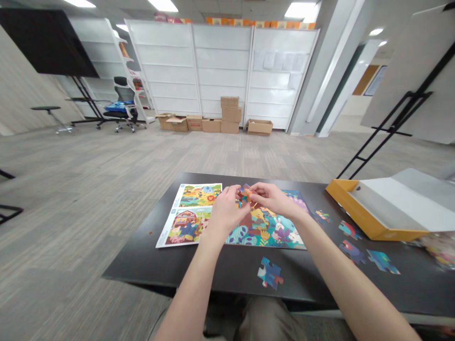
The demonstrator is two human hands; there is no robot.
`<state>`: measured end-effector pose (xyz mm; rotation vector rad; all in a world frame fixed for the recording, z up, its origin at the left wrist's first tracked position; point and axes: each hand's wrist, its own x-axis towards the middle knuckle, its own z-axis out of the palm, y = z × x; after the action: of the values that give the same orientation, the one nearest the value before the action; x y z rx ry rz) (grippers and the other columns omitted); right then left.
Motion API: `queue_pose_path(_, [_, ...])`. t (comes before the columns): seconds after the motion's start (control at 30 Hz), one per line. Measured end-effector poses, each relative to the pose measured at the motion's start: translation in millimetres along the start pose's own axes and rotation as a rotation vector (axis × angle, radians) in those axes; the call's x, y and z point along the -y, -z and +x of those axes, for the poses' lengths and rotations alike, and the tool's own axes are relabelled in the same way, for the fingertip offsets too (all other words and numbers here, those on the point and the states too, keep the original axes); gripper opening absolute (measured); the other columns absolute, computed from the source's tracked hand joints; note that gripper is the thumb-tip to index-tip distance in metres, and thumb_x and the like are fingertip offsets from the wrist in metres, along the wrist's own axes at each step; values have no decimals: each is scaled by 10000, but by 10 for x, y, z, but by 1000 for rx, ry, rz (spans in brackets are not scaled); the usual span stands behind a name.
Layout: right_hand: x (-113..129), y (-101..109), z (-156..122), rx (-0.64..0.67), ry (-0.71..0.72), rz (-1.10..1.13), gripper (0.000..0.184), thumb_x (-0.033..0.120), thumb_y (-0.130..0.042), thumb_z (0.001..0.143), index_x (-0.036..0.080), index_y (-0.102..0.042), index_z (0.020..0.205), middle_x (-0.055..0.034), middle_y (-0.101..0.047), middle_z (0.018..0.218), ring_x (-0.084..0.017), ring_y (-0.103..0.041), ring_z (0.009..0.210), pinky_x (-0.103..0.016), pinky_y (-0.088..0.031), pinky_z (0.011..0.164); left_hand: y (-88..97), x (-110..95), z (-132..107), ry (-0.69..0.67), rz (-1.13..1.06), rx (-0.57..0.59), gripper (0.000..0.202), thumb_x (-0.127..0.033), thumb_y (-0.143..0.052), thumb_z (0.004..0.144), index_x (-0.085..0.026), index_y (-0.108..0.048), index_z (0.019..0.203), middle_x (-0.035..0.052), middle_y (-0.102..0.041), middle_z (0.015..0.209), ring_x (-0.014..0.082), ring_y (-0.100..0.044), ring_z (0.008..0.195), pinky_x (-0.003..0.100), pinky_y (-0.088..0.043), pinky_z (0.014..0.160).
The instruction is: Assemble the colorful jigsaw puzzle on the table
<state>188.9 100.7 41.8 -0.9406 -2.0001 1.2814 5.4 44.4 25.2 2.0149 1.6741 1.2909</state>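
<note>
Between my two hands is a small colourful jigsaw piece [246,191], orange and purple, partly covered by fingers. My left hand [227,208] has its fingers bent around the left side of the piece. From the right, my right hand [272,198] pinches it with thumb and fingertips. Both hands are over a jigsaw puzzle [263,232] with rabbits, plants and trees. A printed picture sheet [177,237] lies at the puzzle's left, partly behind my left hand. In front of the puzzle, nearer to me, lies a loose blue jigsaw piece [270,273].
Several loose pieces, among them a red and teal piece [349,230] and a blue-green piece [383,261], lie right of the puzzle. An open yellow box [384,234] stands at the right of the black table [142,265]. A plastic bag [441,248] lies beside it.
</note>
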Motion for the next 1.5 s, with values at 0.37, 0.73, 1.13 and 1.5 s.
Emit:
queue_pose_path(0.37, [-295, 61, -300, -34, -10, -5, 341, 480, -729, 816, 177, -663, 956, -9, -680, 726, -150, -610, 648, -282, -458, 621, -50, 150, -55, 134, -406, 310, 187, -186, -603, 868, -174, -738, 998, 69, -794, 936, 204, -765, 846, 319, -616, 796])
queue_pose_path(0.73, [-263, -8, -298, -116, -17, 43, 392, 481, -768, 777, 199, -628, 1011, 12, -670, 700, -155, -620, 648, -272, -458, 604, 8, 51, -44, 259, -610, 403, 81, -172, -640, 836, -145, -708, 871, 74, -780, 874, 203, -770, 797, 317, -626, 764])
queue_pose_path(1.13, [-353, 7, -285, -186, -72, 254, 466, 598, -727, 798, 197, -676, 1030, -37, -686, 885, -154, -641, 746, -286, -511, 682, -34, 69, -36, 302, -588, 332, 74, -177, -668, 830, -172, -607, 873, 39, -746, 773, 188, -761, 742, 335, -635, 715])
queue_pose_path(1.5, [-432, 230, -350, -13, -131, -14, 423, 493, -839, 668, 173, -753, 931, -39, -751, 800, -192, -708, 733, -331, -564, 721, -118, 191, -68, 114, -244, 480, 101, -154, -627, 787, -179, -724, 790, 36, -769, 767, 185, -734, 727, 290, -583, 706])
